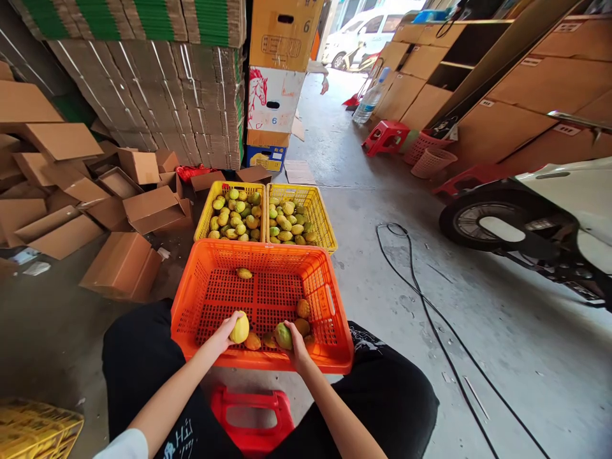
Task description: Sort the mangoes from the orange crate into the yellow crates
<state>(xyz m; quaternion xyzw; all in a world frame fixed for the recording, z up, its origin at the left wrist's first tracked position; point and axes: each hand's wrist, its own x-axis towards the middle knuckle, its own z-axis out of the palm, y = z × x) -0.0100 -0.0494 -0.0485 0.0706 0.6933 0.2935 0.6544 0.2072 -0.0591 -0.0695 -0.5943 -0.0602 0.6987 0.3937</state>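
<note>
An orange plastic crate (pixel 268 255) rests tilted against my knees, holding several yellow and orange fruits near its front wall and one fruit (pixel 244 273) farther back. My left hand (pixel 225 331) is closed around a yellow fruit (pixel 240 329) inside the crate. My right hand (pixel 295 341) is closed around a greenish fruit (pixel 283 335) beside it. Loose fruits (pixel 302 310) lie just right of that hand. Beyond the orange crate stand two yellow crates, the left one (pixel 205 217) and the right one (pixel 322 220), both filled with yellow-green fruits.
A red stool (pixel 252 421) shows between my legs. Flat and folded cardboard boxes (pixel 124 264) pile up on the left. A scooter (pixel 535 223) is parked at the right, and a black cable (pixel 421 287) runs over the concrete floor. A yellow crate (pixel 33 427) sits at bottom left.
</note>
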